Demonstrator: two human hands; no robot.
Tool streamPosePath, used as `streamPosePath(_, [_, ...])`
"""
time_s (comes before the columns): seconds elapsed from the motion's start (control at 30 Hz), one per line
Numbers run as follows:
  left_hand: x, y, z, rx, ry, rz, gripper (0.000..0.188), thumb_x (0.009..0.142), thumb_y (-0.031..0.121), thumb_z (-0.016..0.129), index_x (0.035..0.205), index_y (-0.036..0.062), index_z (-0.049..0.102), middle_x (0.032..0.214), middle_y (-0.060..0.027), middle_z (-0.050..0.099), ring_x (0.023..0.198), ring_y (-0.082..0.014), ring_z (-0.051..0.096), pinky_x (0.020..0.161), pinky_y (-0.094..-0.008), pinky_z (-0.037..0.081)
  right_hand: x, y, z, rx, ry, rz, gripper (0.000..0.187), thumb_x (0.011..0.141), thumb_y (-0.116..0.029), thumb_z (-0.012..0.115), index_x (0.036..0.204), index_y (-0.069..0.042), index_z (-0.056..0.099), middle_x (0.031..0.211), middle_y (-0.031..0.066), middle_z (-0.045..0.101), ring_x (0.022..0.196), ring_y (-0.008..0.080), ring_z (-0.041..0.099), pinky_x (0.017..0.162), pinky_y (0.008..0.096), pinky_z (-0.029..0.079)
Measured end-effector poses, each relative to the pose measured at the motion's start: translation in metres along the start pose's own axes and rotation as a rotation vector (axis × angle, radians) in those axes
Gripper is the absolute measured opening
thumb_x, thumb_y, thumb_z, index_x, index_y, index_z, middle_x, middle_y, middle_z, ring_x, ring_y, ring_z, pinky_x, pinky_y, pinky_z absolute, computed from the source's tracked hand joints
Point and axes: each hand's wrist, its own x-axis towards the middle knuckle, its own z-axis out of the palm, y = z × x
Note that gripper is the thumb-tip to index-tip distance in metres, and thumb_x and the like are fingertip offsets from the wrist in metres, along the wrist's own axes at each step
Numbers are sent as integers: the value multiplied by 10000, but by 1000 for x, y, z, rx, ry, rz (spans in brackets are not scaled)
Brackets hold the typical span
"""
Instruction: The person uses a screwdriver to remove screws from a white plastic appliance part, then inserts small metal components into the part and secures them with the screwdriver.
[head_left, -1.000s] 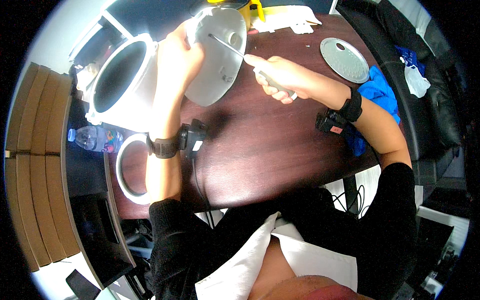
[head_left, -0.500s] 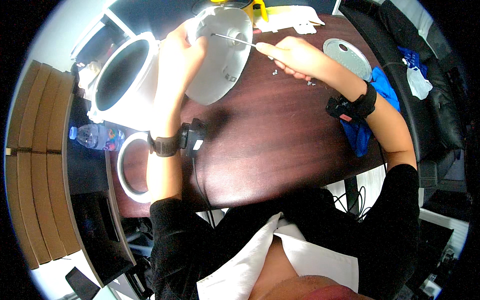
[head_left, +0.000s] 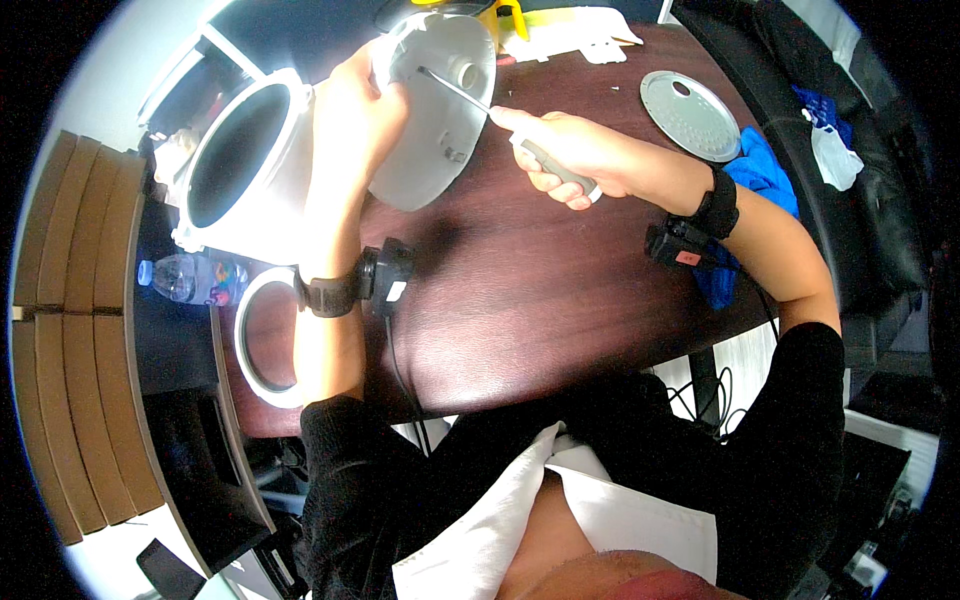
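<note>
Slanting into the hollow of the white cover from its right, the screwdriver points up-left, the right hand curled round its handle. The left hand, nearer the cover, clasps its left edge, fingers mostly hidden. Left of and below the cover, a bottle bears unreadable printing.

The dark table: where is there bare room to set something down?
The widest bare patch of table lies between the left forearm and the blue cloth. A smaller one, with a tiny speck, separates the right hand from the grey disc. The left is crowded: white drum and white ring.
</note>
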Motion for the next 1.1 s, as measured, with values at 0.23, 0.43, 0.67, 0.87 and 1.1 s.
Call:
streamPosePath(0.23, [1,5,1,-5,-44,-14,442,761,50,478,1188,17,587,967,-120,674,897,-178,622,827,-290,469,17,8,-37,-1186,705,-789,529,917,-485,507,673,-29,615,567,131,583,490,278,582,487,368,477])
streamPosePath(0.43, [0,6,2,8,-7,-24,387,784,141,515,1147,70,628,909,-179,674,862,-281,648,790,-356,500,-9,-27,-39,-1466,927,-832,543,885,-512,523,666,-34,657,618,152,616,597,307,634,574,400,503])
streamPosePath(0.67, [2,4,-1,8,-11,-63,377,796,123,507,1145,33,618,869,-92,666,787,-142,599,748,-278,471,-12,-22,-41,-649,361,-186,617,880,-600,495,528,-95,470,451,15,456,335,112,418,326,261,373])
streamPosePath(0.87, [2,10,-2,-16,-4,-110,368,807,146,510,1142,42,618,864,-88,662,781,-144,594,748,-282,468,-4,2,-25,-263,210,-149,584,880,-614,480,571,-121,427,469,-34,387,323,64,376,292,216,292])
streamPosePath(1.1, [0,14,-4,-23,-5,-123,367,816,160,507,1145,38,615,877,-85,659,805,-145,592,767,-285,463,6,2,-21,-294,238,-199,597,889,-611,463,559,-114,429,462,-20,406,348,81,420,333,218,334])
